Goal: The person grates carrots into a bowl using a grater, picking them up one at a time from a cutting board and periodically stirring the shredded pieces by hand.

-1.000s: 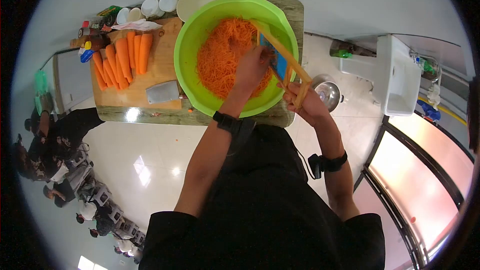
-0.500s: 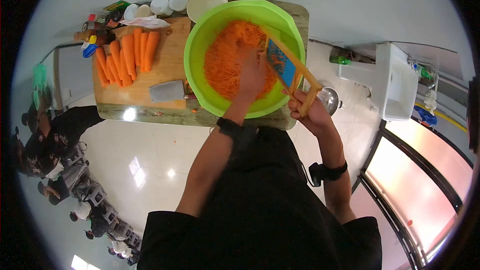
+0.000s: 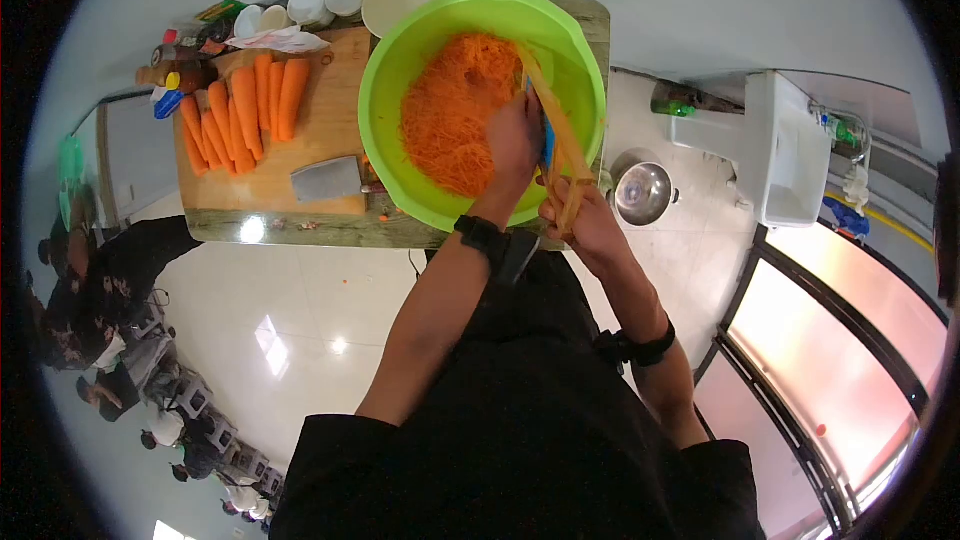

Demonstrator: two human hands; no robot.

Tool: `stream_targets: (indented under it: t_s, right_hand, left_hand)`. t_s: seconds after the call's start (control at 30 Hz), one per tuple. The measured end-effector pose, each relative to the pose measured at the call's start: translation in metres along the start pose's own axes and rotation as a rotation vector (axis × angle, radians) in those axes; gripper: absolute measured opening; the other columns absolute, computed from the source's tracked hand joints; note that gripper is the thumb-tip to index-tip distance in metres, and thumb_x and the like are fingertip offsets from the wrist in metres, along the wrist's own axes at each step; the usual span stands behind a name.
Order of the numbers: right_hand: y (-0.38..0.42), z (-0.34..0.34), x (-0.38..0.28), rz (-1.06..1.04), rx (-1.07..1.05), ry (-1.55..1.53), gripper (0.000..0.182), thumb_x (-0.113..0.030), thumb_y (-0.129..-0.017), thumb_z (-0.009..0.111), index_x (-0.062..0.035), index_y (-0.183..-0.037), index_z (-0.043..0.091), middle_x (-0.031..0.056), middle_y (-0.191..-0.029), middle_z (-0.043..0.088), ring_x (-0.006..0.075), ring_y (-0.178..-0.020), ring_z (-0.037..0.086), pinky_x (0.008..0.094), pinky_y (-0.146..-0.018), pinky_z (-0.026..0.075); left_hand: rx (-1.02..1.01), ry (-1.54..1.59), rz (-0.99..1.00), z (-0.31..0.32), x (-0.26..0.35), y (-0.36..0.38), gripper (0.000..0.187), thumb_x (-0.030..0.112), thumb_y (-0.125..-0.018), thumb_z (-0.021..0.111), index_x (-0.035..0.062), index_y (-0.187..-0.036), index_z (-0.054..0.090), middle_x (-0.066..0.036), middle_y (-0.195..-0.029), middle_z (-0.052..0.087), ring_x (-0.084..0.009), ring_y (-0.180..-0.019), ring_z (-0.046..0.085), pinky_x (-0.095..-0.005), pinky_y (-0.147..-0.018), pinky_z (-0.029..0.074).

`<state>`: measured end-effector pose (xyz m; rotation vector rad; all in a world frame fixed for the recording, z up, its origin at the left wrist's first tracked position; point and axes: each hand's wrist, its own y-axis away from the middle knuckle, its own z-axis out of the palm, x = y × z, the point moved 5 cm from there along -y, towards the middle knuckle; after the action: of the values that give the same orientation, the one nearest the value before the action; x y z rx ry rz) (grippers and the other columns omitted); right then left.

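A large green basin (image 3: 381,160) holds a heap of shredded carrot (image 3: 445,115). Over its right side a wooden-framed grater (image 3: 562,130) with a blue plate is tilted nearly edge-on, its lower end toward me. My right hand (image 3: 582,217) is closed round that lower end at the basin's near rim. My left hand (image 3: 513,145) is inside the basin, curled against the blue plate's left side above the shreds. Its fingertips are partly hidden, and whatever lies in them cannot be made out.
Left of the basin, several whole carrots (image 3: 245,105) and a cleaver (image 3: 327,180) lie on a wooden cutting board (image 3: 335,90). White cups (image 3: 310,6), a pale bowl (image 3: 403,0) and bottles line the back. On the floor at right are a metal bowl (image 3: 643,192) and a white sink (image 3: 795,170).
The grater has turned more edge-on, and its lower end has moved left with my right hand. My left hand has shifted right and toward me, against the plate.
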<state>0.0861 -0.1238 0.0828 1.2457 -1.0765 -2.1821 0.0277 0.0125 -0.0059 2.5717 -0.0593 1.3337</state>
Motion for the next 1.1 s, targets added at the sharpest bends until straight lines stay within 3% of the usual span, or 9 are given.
stream_targets:
  t_s: [0.03, 0.23, 0.33, 0.43, 0.53, 0.6, 0.73, 0.93, 1.1]
  right_hand:
    - [0.001, 0.000, 0.001, 0.014, 0.004, -0.066, 0.008, -0.013, -0.098, 0.050, -0.0089, -0.102, 0.054, -0.0037, -0.078, 0.051, 0.0090, -0.067, 0.052, 0.0241, -0.057, 0.042]
    - [0.008, -0.008, -0.010, -0.003, -0.185, -0.322, 0.009, -0.017, -0.098, 0.050, -0.0080, -0.100, 0.052, -0.0021, -0.080, 0.047, 0.0092, -0.070, 0.049, 0.0240, -0.057, 0.039]
    - [0.006, -0.009, -0.011, 0.092, -0.035, -0.345, 0.010, -0.018, -0.099, 0.050, -0.0082, -0.097, 0.050, -0.0012, -0.080, 0.044, 0.0101, -0.070, 0.048, 0.0245, -0.056, 0.038]
    - [0.006, -0.015, -0.010, 0.056, -0.051, -0.369, 0.035, -0.026, -0.103, 0.049, 0.0032, -0.121, 0.055, -0.0016, -0.074, 0.045, 0.0069, -0.064, 0.042, 0.0221, -0.056, 0.034]
    - [0.003, -0.019, -0.007, 0.065, -0.085, -0.352, 0.014, -0.020, -0.101, 0.049, -0.0057, -0.102, 0.050, -0.0001, -0.080, 0.044, 0.0113, -0.070, 0.048, 0.0245, -0.057, 0.038]
    - [0.003, -0.018, -0.008, 0.068, -0.074, -0.344, 0.015, -0.021, -0.101, 0.049, -0.0053, -0.103, 0.050, 0.0002, -0.081, 0.045, 0.0116, -0.070, 0.048, 0.0244, -0.057, 0.039]
    - [0.008, -0.013, -0.015, 0.070, -0.030, -0.326, 0.037, -0.026, -0.103, 0.049, 0.0050, -0.122, 0.054, -0.0008, -0.074, 0.046, 0.0070, -0.066, 0.043, 0.0224, -0.056, 0.035]
    - [0.005, -0.018, -0.009, 0.081, -0.072, -0.355, 0.021, -0.022, -0.102, 0.050, -0.0033, -0.111, 0.049, 0.0021, -0.082, 0.049, 0.0118, -0.071, 0.050, 0.0248, -0.056, 0.040]
    - [0.005, -0.020, -0.008, 0.098, -0.066, -0.350, 0.027, -0.023, -0.101, 0.050, -0.0008, -0.117, 0.050, 0.0015, -0.081, 0.048, 0.0114, -0.070, 0.049, 0.0249, -0.056, 0.040]
  left_hand:
    - [-0.006, -0.002, 0.001, 0.003, -0.003, 0.000, 0.045, 0.035, -0.102, 0.046, 0.0009, -0.076, 0.061, -0.023, -0.066, 0.060, -0.0421, -0.061, 0.060, -0.0496, -0.054, 0.045]
    - [0.073, 0.120, -0.049, -0.014, -0.007, -0.003, 0.043, 0.031, -0.102, 0.047, 0.0000, -0.076, 0.061, -0.021, -0.060, 0.056, -0.0377, -0.055, 0.058, -0.0461, -0.050, 0.043]
    - [0.037, -0.008, -0.020, -0.022, -0.009, -0.003, 0.040, 0.028, -0.103, 0.047, -0.0005, -0.077, 0.059, -0.018, -0.055, 0.051, -0.0362, -0.050, 0.055, -0.0437, -0.048, 0.041]
    - [0.004, -0.080, -0.092, -0.022, -0.014, -0.002, 0.037, 0.026, -0.102, 0.046, -0.0007, -0.080, 0.058, -0.018, -0.062, 0.054, -0.0371, -0.057, 0.056, -0.0439, -0.052, 0.043]
    - [-0.013, -0.007, 0.043, -0.019, -0.004, 0.002, 0.031, 0.025, -0.101, 0.046, -0.0003, -0.087, 0.057, -0.020, -0.080, 0.059, -0.0371, -0.072, 0.059, -0.0463, -0.062, 0.045]
    - [-0.090, -0.060, 0.088, -0.013, 0.005, 0.004, 0.028, 0.025, -0.100, 0.047, -0.0002, -0.093, 0.056, -0.020, -0.094, 0.058, -0.0380, -0.086, 0.059, -0.0489, -0.072, 0.046]
    - [-0.133, -0.023, 0.007, -0.008, 0.009, 0.007, 0.033, 0.030, -0.101, 0.044, -0.0004, -0.096, 0.056, -0.024, -0.096, 0.058, -0.0441, -0.091, 0.056, -0.0514, -0.077, 0.043]
    - [-0.177, -0.026, -0.035, 0.001, -0.002, 0.002, 0.027, 0.026, -0.099, 0.047, 0.0010, -0.093, 0.053, -0.022, -0.093, 0.057, -0.0427, -0.087, 0.058, -0.0514, -0.073, 0.046]
    - [-0.195, 0.043, 0.029, 0.008, -0.005, 0.002, 0.029, 0.027, -0.100, 0.046, 0.0011, -0.090, 0.052, -0.022, -0.088, 0.056, -0.0451, -0.085, 0.056, -0.0526, -0.071, 0.044]
